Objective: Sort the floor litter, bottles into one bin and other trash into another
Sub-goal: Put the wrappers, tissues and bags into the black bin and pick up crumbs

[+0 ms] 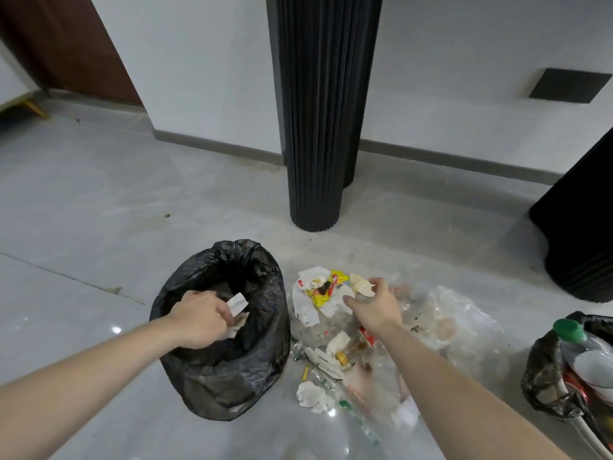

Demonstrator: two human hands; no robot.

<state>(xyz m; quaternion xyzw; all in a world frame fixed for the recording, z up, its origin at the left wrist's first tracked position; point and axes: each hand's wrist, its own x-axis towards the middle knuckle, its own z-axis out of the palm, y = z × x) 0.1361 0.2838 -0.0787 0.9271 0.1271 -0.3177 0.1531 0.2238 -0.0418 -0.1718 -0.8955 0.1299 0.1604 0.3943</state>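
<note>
Two bare forearms, no sleeves.
Left hand (pixel 199 318) and right hand (pixel 374 303): no gloves, rings, watch or wristbands visible.

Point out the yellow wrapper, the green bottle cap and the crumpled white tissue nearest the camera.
yellow wrapper (pixel 321 293), head view, on its printed middle.
green bottle cap (pixel 569 330), head view, on the cap's top, at the right bin.
crumpled white tissue (pixel 311 396), head view, on the wad's centre, on the floor.
</note>
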